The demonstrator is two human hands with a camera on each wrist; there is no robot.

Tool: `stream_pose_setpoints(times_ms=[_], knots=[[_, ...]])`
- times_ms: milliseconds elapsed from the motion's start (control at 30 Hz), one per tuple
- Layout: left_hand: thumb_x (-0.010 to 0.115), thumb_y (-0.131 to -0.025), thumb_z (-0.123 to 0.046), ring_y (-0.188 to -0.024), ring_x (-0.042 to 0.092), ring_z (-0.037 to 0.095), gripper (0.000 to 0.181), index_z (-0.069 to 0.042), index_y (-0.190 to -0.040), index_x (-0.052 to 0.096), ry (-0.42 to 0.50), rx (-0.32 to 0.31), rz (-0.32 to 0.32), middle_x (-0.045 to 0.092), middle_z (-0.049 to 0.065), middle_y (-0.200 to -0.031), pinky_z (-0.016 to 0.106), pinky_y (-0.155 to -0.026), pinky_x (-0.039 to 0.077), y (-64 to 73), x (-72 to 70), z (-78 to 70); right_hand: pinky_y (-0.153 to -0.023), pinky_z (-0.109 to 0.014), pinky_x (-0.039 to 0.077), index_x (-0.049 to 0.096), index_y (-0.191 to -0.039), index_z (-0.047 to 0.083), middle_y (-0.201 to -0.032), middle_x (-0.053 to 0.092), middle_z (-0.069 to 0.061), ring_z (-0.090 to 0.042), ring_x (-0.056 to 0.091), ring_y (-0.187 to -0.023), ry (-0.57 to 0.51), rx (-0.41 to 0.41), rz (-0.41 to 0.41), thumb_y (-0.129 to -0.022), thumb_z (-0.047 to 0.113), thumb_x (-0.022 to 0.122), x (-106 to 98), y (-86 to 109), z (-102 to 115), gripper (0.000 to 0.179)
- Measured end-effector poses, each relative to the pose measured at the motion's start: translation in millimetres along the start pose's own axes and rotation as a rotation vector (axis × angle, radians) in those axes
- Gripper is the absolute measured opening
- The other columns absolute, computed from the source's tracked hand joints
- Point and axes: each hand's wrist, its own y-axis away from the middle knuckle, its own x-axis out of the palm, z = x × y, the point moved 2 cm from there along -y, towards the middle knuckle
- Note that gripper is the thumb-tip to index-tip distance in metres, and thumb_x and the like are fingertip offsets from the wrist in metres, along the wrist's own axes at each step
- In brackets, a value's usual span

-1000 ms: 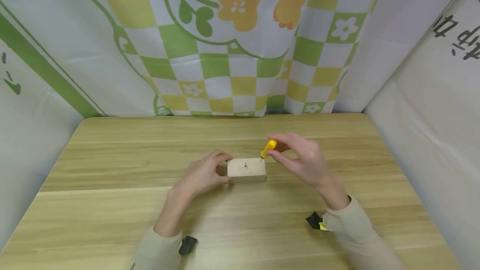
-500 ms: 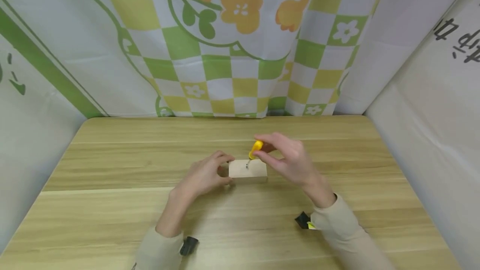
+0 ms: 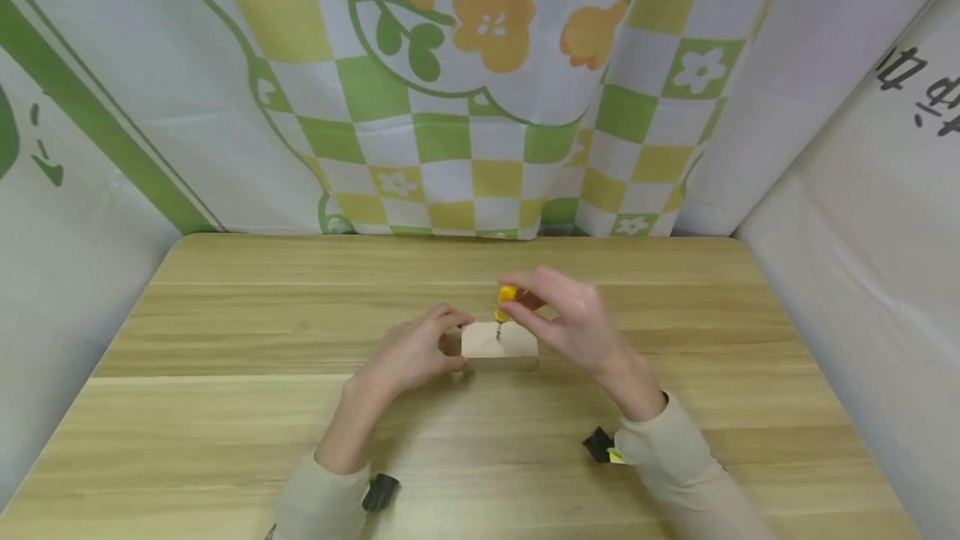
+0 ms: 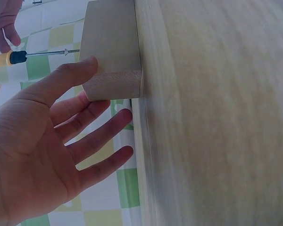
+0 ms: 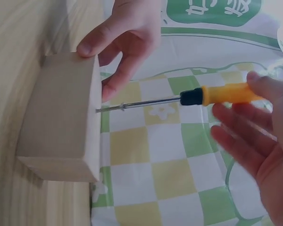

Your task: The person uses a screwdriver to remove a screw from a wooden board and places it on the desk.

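Note:
A pale wooden block lies on the table. Out of its top face stands a screw, upright and partly exposed. My left hand pinches the block's left end between thumb and fingers; in the left wrist view its other fingers are spread apart. A yellow-handled screwdriver with a black collar points down at the block, its tip meeting the screw's head. My right hand holds the handle's upper end between thumb and fingers.
The wood-grain table reaches back to a checked curtain. White sheeting with black writing hangs at the right. Small black devices sit by both wrists.
My right hand has brought the screwdriver left from the block's right end onto the screw and turned it more upright. The left hand keeps its grip on the block.

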Motion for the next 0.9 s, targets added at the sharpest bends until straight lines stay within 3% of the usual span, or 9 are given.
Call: stream_pose_setpoints(times_ms=[233,433,633,900], knots=[[0.081,-0.082,-0.034,-0.105,0.064,0.016,0.06,-0.019,-0.136,0.06,0.012,-0.016,0.006,0.06,-0.006,-0.129,0.042,-0.085,0.052,-0.8,1.0,0.5,-0.067,-0.016,0.055,0.069,-0.119,0.004,-0.097,0.072,-0.006,-0.013,0.072,-0.075,0.065,0.135,0.037,-0.085,0.008,0.078,6.7,-9.0,3.2,0.035],[0.08,-0.083,-0.035,-0.105,0.064,0.016,0.059,-0.019,-0.136,0.06,0.002,-0.011,0.005,0.06,-0.006,-0.13,0.042,-0.085,0.052,-1.0,1.1,-1.0,-0.066,-0.016,0.056,0.071,-0.113,0.002,-0.094,0.074,-0.008,-0.015,0.072,-0.076,0.041,0.159,-0.042,-0.084,0.005,0.078,11.2,-14.0,6.8,0.031],[0.081,-0.082,-0.036,-0.105,0.064,0.017,0.06,-0.019,-0.137,0.06,0.001,-0.008,0.004,0.06,-0.005,-0.131,0.044,-0.086,0.052,-1.2,0.9,-0.7,-0.067,-0.019,0.057,0.071,-0.114,0.0,-0.094,0.076,-0.01,-0.016,0.074,-0.076,0.076,0.156,-0.044,-0.086,0.004,0.075,12.4,-15.0,9.7,0.029],[0.081,-0.082,-0.037,-0.11,0.062,0.019,0.061,-0.018,-0.137,0.06,0.006,-0.009,0.004,0.06,-0.005,-0.13,0.044,-0.087,0.052,-0.7,0.7,-0.2,-0.06,-0.013,0.054,0.069,-0.112,0.0,-0.092,0.076,-0.012,-0.018,0.076,-0.076,0.122,0.166,-0.048,-0.088,0.001,0.07,15.8,-13.9,11.6,0.023]])
